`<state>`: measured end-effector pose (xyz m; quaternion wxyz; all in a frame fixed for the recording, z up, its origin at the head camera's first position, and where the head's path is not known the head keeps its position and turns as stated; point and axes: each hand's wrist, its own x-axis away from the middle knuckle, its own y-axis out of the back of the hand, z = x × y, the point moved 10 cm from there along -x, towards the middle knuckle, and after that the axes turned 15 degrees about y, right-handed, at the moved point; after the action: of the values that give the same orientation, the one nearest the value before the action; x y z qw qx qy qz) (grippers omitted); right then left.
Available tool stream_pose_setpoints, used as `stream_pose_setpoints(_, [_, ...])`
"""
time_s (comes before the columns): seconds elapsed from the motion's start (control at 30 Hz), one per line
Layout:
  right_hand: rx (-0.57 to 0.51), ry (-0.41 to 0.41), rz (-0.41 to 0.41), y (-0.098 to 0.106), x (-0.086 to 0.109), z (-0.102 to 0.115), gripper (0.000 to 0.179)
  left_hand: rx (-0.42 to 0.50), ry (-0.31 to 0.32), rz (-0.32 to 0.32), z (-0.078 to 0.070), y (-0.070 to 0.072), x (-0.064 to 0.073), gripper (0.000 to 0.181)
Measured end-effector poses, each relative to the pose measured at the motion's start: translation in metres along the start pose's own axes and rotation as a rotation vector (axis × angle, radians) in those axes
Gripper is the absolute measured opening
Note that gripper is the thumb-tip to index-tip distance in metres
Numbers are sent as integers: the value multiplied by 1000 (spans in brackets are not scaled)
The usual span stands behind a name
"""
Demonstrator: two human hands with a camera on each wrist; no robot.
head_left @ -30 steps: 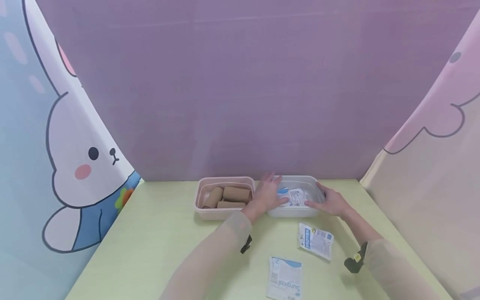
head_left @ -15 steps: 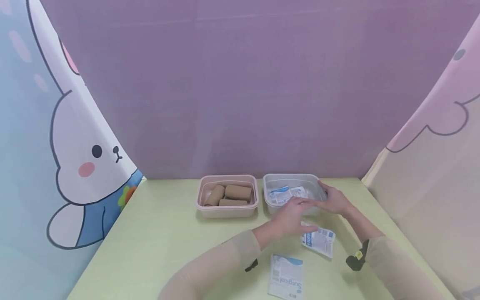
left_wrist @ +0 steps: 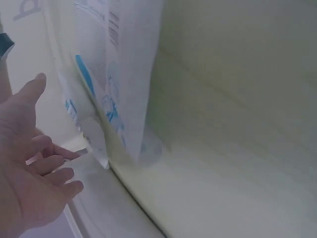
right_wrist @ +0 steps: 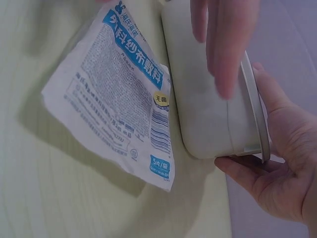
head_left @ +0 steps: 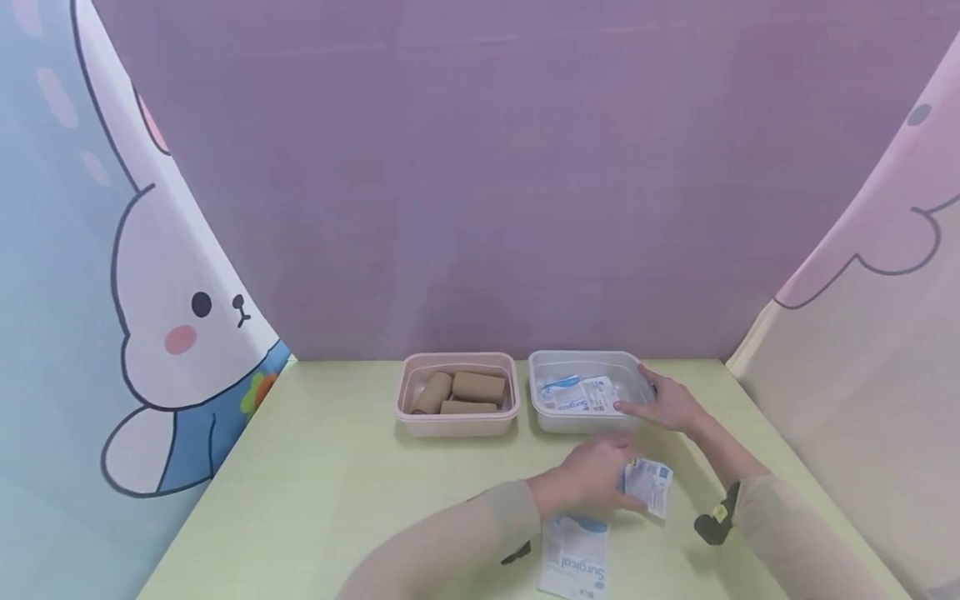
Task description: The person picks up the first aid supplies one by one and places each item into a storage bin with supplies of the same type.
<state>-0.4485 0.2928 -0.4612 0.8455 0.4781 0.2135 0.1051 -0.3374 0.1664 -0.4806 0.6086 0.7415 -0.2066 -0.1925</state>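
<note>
Our right hand point(head_left: 670, 406) grasps the white box point(head_left: 585, 424) at three o'clock; our left hand point(head_left: 596, 475), grip slack, hovers at nine o'clock of the packet point(head_left: 652, 486).

Pale beige sleeves point(head_left: 450, 533) meet black fittings point(head_left: 708, 529) at both wrists, the right one bearing a yellow patch point(head_left: 720, 512).

On the far part of the pale yellow-green desk point(head_left: 337, 467), a pink box point(head_left: 457, 427) is holding three brown rolls point(head_left: 478, 387), the left one slanting. A purple cloth point(head_left: 480, 183) is hanging behind the desk. A printed white rabbit point(head_left: 168, 275) is showing on the blue cloth point(head_left: 45, 292) at left; a pink cartoon shape point(head_left: 885, 225) is showing at right.
</note>
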Motion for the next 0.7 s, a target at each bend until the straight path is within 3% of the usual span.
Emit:
stream_pose_setpoints(0.3, [20,-2,-7,0,1,-4,110,-119,-43,43,-11,-22,-15,84])
stream_pose_setpoints(0.57, [-1,-22,1,-1,1,-3,111,-115,-60,95,-16,-29,-20,84])
stream_pose_setpoints(0.7, [-3,-25,0,-1,2,-3,111,-94,-51,81,-15,-32,-24,81])
